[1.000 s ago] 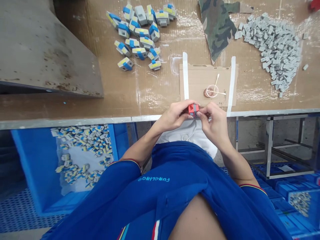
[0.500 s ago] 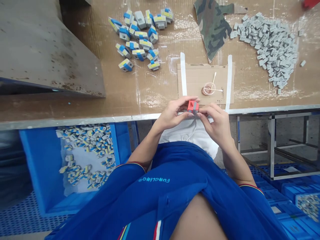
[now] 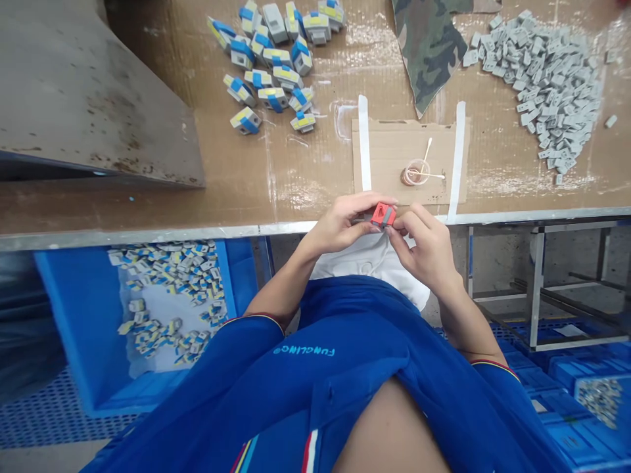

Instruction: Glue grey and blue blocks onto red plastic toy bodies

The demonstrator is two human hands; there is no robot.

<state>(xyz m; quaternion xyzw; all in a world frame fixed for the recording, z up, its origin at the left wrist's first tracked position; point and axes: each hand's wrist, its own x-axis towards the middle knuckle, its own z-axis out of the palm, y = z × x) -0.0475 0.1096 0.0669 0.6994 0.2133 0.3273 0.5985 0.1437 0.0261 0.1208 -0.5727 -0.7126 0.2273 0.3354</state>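
Note:
Both hands are held together just above the bench's metal front edge, pinching a small red plastic block (image 3: 383, 215) with a grey band across it. My left hand (image 3: 342, 224) grips its left side and my right hand (image 3: 424, 250) holds its right side. Just beyond them lies a taped cardboard sheet (image 3: 379, 148) bearing a small clear cup (image 3: 417, 173) with thin swabs in it. Farther up are a cluster of blue, yellow and grey plastic parts (image 3: 273, 72) and a heap of small grey parts (image 3: 547, 89).
A camouflage cloth (image 3: 428, 46) lies on the brown-covered bench top (image 3: 148, 210). A rusty metal sheet (image 3: 83, 98) slopes at the upper left. Below the edge, a blue crate (image 3: 167, 315) holds many parts on the left, and blue bins (image 3: 582, 401) stand at the lower right.
The red block has turned slightly in my fingers, and my right hand's fingers have shifted on it. The whole view has moved a little with my head.

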